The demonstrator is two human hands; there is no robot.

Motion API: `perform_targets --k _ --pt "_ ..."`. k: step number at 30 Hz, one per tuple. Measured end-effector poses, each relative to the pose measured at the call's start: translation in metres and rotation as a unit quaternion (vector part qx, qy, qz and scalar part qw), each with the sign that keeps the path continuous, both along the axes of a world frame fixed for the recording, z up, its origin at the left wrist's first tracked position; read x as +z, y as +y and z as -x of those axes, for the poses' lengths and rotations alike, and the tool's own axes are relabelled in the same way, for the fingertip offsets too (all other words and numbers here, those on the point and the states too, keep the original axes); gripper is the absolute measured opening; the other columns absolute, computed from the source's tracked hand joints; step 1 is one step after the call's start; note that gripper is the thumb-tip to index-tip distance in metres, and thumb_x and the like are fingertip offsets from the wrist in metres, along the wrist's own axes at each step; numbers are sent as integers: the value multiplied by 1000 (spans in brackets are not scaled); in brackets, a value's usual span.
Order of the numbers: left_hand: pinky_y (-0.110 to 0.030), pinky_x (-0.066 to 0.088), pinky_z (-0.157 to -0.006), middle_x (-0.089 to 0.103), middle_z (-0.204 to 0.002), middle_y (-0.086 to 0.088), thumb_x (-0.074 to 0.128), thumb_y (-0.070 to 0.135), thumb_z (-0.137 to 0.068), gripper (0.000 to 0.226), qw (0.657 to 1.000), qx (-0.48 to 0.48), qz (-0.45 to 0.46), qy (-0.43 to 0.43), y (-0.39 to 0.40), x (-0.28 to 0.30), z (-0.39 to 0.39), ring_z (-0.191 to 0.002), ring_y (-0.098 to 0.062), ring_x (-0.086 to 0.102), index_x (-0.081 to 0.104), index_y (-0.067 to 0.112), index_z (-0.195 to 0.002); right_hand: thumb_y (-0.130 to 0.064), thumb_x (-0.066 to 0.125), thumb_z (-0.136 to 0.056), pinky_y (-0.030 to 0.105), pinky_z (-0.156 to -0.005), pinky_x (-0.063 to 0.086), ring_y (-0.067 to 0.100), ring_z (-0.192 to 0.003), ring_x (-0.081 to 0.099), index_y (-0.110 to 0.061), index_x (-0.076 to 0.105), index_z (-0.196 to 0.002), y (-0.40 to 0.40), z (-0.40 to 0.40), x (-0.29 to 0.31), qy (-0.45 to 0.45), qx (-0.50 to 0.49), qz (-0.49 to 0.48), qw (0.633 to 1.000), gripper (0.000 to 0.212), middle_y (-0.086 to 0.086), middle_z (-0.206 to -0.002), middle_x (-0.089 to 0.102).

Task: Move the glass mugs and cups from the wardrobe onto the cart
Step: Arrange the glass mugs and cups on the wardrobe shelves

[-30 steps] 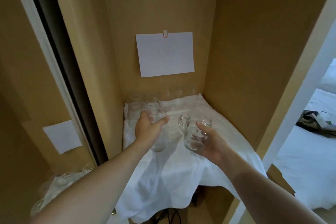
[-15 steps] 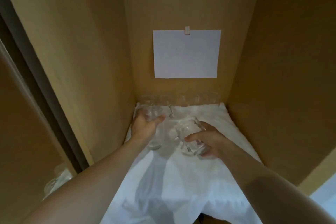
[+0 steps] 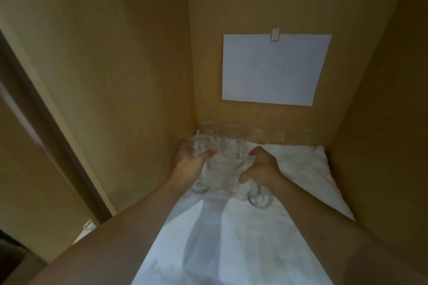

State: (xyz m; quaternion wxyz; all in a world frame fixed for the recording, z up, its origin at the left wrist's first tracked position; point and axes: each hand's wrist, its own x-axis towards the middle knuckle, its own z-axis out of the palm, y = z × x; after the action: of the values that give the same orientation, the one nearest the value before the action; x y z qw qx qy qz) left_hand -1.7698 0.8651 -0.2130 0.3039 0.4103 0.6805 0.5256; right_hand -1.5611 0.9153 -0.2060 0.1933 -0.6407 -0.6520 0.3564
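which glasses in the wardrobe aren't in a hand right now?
The row of glasses along the back wall, under the white paper. The left hand grips a tall glass; the right hand grips a mug.

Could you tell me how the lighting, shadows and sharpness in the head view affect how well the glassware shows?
Head view: dim, warm light inside the wardrobe; the forearms cast soft grey shadows on the white cloth; the whole frame is soft. The glass in the left hand and the mug in the right hand nearly vanish against the cloth, as do the glasses in the back row. Wide-angle distortion bends the wardrobe walls.
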Motion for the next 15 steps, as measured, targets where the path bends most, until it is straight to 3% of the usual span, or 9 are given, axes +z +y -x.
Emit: perform_targets --k 3,6,10,15 --pt "-37 49 -86 65 -107 0 86 56 -55 75 1000 10 2 -5 5 1 -3 -101 -21 64 56 20 -113 -9 95 -58 32 -86 55 28 -118 59 -17 55 -138 16 14 0 -16 40 -22 999 91 14 -137 53" --pt "-41 52 -91 66 -105 -3 94 39 -64 56 1000 23 -8 -7 12 -3 -2 -101 -25 65 55 24 -101 -7 91 -67 34 -102 50 29 -135 50 -15 48 -148 29 29 -1 -49 84 -33 995 92 14 -152 43" --pt "-27 49 -78 65 -101 1 93 47 -55 58 999 31 -14 -2 16 -9 1 -96 -18 65 54 30 -94 -10 88 -69 29 -102 47 27 -136 48 -18 45 -151 40 43 -5 -79 105 -72 989 92 14 -148 47" --pt "-32 53 -83 66 -99 3 89 56 -50 61 999 32 1 15 22 -13 6 -94 -16 65 53 31 -93 -9 92 -64 30 -104 48 26 -135 49 -18 49 -147 53 57 -9 -53 99 -82 990 94 10 -147 48"
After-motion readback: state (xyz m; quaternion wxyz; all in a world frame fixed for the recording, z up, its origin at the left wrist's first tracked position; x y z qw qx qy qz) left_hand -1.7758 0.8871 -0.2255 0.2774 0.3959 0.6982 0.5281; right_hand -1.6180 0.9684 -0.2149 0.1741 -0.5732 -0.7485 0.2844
